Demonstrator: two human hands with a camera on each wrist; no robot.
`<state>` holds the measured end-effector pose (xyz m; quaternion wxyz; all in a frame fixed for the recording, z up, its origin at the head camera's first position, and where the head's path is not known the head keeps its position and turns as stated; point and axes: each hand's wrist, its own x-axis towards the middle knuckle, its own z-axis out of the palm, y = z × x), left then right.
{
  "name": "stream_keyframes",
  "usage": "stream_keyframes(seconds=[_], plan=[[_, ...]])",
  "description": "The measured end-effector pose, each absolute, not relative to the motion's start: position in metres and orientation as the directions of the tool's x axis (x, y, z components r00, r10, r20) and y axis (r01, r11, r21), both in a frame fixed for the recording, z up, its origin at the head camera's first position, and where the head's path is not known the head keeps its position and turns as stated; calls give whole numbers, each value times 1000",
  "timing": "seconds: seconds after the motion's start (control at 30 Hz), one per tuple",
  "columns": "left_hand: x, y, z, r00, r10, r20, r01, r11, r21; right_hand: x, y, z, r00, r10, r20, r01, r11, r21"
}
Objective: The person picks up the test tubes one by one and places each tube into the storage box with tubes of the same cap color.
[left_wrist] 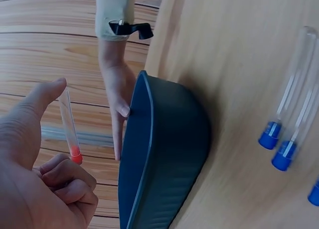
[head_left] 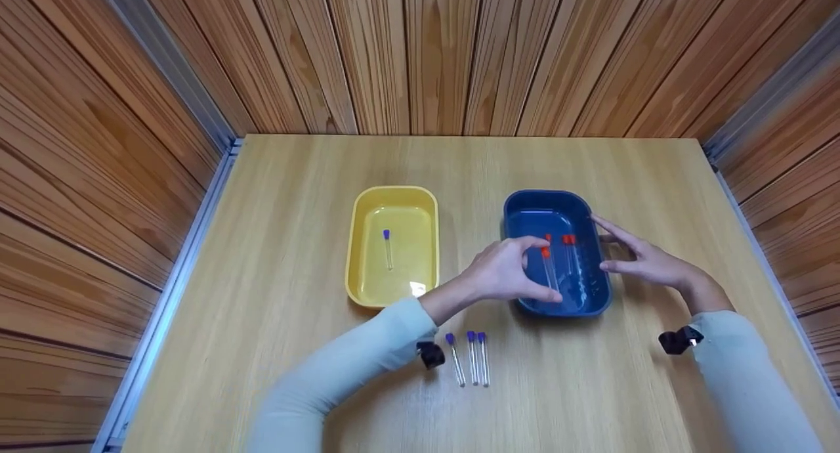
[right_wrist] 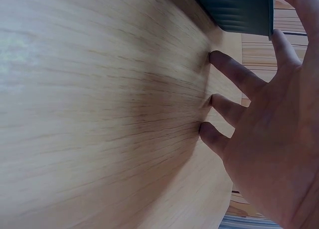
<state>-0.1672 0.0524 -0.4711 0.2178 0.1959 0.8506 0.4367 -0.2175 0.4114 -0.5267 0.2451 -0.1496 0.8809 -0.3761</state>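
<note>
A red-capped clear test tube (head_left: 550, 270) spans the thumb and fingers of my left hand (head_left: 500, 270), pinched end to end over the blue tray (head_left: 538, 218). The left wrist view shows the thumb at the tube's bottom end and a finger by the red cap (left_wrist: 76, 155). Beneath it, other red-capped tubes (head_left: 569, 253) lie inside the tray; the left hand partly covers them. My right hand (head_left: 650, 262) touches the tray's right rim with thumb and index finger. Its other fingers (right_wrist: 232, 69) reach down to the tabletop, spread apart.
Left of the blue tray stands a yellow tray (head_left: 410, 223) with one purple-capped tube (head_left: 388, 251) in it. Three more purple-capped tubes (head_left: 473, 360) lie on the wooden table (head_left: 289, 243) in front. Wood-patterned panels (head_left: 433, 59) stand around the table.
</note>
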Motion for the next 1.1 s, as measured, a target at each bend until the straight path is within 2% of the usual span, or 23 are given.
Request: stream_keyframes(seconds=[0.2, 0.43, 0.8, 1.1], plan=[[-173, 64, -473, -831, 517, -204, 112, 515, 850, -218, 413, -527, -833, -453, -317, -82, 668, -740], [-182, 77, -473, -828, 534, -172, 147, 502, 852, -219, 413, -527, -831, -456, -319, -75, 660, -747], [-199, 94, -477, -842, 494, -219, 88, 525, 847, -218, 413, -527, -833, -454, -317, -83, 668, -739], [-217, 103, -486, -823, 493, -281, 1, 497, 868, -219, 412, -526, -827, -462, -319, -76, 656, -751]])
